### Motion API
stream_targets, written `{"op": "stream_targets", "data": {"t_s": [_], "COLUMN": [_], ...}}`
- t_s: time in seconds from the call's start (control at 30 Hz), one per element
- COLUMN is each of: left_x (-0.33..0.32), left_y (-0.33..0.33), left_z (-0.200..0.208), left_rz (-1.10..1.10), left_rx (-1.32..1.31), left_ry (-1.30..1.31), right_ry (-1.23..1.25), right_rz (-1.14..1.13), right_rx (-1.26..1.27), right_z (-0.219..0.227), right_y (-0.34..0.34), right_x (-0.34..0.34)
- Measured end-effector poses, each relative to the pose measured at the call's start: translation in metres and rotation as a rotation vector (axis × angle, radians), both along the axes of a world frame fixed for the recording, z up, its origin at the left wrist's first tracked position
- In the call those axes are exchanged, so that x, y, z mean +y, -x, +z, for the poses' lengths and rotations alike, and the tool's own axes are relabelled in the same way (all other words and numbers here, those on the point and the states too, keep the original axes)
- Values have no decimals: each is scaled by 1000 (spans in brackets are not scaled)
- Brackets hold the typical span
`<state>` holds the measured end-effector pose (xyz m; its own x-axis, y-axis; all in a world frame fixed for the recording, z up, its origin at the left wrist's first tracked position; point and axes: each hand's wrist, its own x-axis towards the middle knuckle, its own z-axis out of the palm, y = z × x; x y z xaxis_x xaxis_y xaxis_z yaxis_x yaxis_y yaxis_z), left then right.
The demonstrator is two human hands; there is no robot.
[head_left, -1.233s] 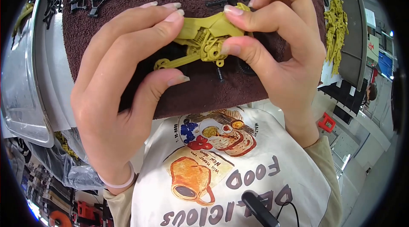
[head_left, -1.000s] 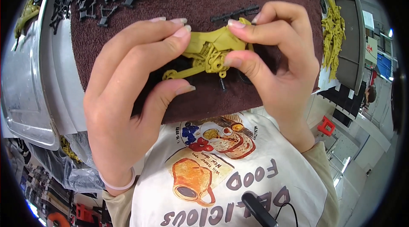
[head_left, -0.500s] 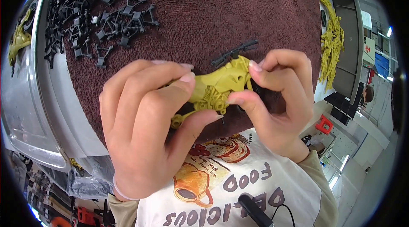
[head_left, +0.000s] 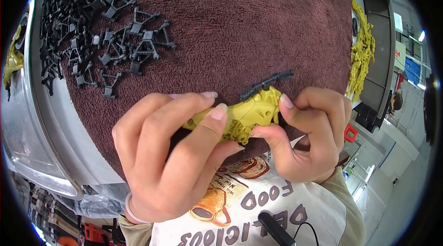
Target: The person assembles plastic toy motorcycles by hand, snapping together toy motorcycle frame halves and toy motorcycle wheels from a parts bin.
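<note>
Both hands hold a yellow plastic toy motorcycle body [head_left: 251,113] above the near edge of a dark brown towel [head_left: 254,24]. My left hand [head_left: 166,158] grips its left end between thumb and fingers. At the other end, the thumb and index finger of my right hand [head_left: 316,130] pinch the body. A thin black bar [head_left: 266,84], like a handlebar, runs along the body's upper far side; whether it is fixed there I cannot tell. Moulded engine detail shows on the body's near side. My fingers hide the left end.
Many black plastic frame-shaped parts [head_left: 106,29] are heaped on the towel's far left. Past the towel's left edge is a metal tray [head_left: 14,126] with a yellow toy motorcycle [head_left: 14,59]. Yellow plastic parts [head_left: 362,52] lie in a pile at the right edge.
Both hands and the yellow body sit lower in the picture and slightly further right. The parts on the towel have shifted in view too. The grip looks much the same.
</note>
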<state>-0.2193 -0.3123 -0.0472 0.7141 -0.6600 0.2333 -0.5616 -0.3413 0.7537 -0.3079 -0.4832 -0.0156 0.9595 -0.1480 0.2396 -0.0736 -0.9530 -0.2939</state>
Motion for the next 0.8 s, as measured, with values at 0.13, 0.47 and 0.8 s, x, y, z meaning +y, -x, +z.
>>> {"op": "stream_targets", "data": {"t_s": [0.13,0.47,0.8], "left_x": [1,1,1], "left_y": [-1,0,1], "left_z": [-1,6,4], "left_rz": [-26,-58,-26], "left_rx": [-48,-69,-9], "left_ry": [-17,-162,-84], "right_ry": [13,-211,-361], "right_rz": [41,-45,98], "right_rx": [35,-16,133], "right_z": [4,-2,-1], "right_y": [0,-6,-2], "right_x": [-2,5,-8]}}
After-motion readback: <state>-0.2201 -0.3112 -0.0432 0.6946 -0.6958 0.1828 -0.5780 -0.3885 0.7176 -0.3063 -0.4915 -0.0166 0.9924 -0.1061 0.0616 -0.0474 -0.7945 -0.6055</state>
